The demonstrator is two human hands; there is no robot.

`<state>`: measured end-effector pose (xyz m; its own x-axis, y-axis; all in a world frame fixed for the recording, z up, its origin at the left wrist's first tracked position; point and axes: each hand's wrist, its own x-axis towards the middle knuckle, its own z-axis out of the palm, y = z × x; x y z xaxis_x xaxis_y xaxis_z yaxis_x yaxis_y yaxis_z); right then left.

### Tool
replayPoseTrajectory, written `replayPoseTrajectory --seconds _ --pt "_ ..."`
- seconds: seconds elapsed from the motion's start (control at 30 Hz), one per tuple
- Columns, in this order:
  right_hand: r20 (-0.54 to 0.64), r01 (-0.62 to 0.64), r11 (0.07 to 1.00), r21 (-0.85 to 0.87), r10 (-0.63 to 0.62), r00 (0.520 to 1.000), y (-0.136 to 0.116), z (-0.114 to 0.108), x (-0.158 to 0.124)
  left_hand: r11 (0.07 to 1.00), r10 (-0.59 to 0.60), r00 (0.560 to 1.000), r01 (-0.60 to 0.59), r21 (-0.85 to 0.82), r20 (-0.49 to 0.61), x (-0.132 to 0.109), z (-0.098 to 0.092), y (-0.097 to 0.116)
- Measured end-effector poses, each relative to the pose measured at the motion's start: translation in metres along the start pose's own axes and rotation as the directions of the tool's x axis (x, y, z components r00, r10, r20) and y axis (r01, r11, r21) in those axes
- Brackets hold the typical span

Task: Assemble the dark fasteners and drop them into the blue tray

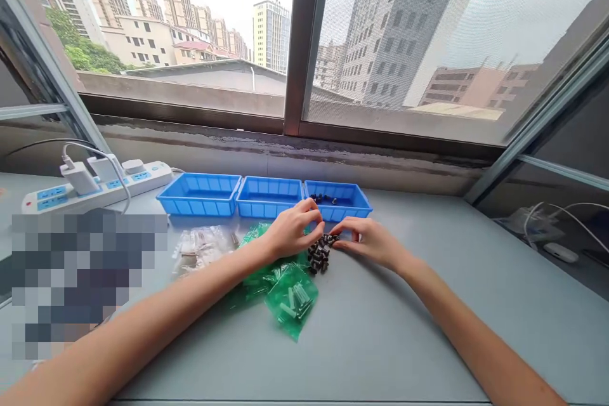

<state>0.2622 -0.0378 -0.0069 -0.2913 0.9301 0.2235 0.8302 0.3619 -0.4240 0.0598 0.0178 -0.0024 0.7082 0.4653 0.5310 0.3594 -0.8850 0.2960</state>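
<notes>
A small pile of dark, short screw-like parts [320,255] lies on the grey table in front of both hands. My left hand [295,228] hovers at the pile's left side over the green bags, its fingers curled in; anything between the fingertips is too small to make out. From the right, my right hand [368,238] reaches to the pile's upper edge, thumb and forefinger closing on a dark part. Just behind the hands, the right blue tray [349,212] has several similar dark parts in it. Green plastic bags [292,298] with pale metal pieces lie beneath and below my left hand.
Two more blue trays, the middle tray [257,209] and the left tray [190,206], stand in a row below the window. Clear bags [204,246] lie left of the green ones. A power strip [147,179] with plugged-in chargers sits at the far left, beside a blurred-out area.
</notes>
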Motion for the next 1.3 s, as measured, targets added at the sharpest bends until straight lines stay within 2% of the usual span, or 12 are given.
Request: replayPoseTrajectory --seconds 0.17,0.47,0.63,0.87,1.03,1.3 --pt "-0.006 0.026 0.999 -0.033 -0.026 1.0 -0.001 0.0 -0.001 0.999 -0.042 0.999 0.042 0.0 -0.008 -0.004 0.0 0.001" --pt "0.019 0.02 0.998 -0.06 -0.019 1.0 -0.014 0.002 -0.001 0.999 -0.049 0.999 0.049 0.013 -0.004 -0.006 0.001 0.003" --pt "0.018 0.034 0.998 -0.043 -0.034 0.999 -0.012 0.008 -0.001 0.998 -0.061 0.998 0.061 -0.003 0.002 -0.006 -0.001 0.002" --pt "-0.043 0.084 0.995 -0.054 -0.086 0.995 -0.011 0.012 -0.002 0.998 -0.062 0.998 0.062 -0.028 0.011 -0.006 -0.002 0.001" --pt "-0.001 0.12 0.991 -0.051 -0.12 0.993 -0.012 0.009 -0.002 0.996 -0.069 0.998 0.068 -0.051 -0.006 -0.006 -0.002 0.0" --pt "-0.01 0.131 0.986 -0.102 -0.133 0.991 -0.01 0.01 -0.006 0.991 -0.077 0.997 0.077 -0.107 -0.003 -0.008 0.001 0.004"
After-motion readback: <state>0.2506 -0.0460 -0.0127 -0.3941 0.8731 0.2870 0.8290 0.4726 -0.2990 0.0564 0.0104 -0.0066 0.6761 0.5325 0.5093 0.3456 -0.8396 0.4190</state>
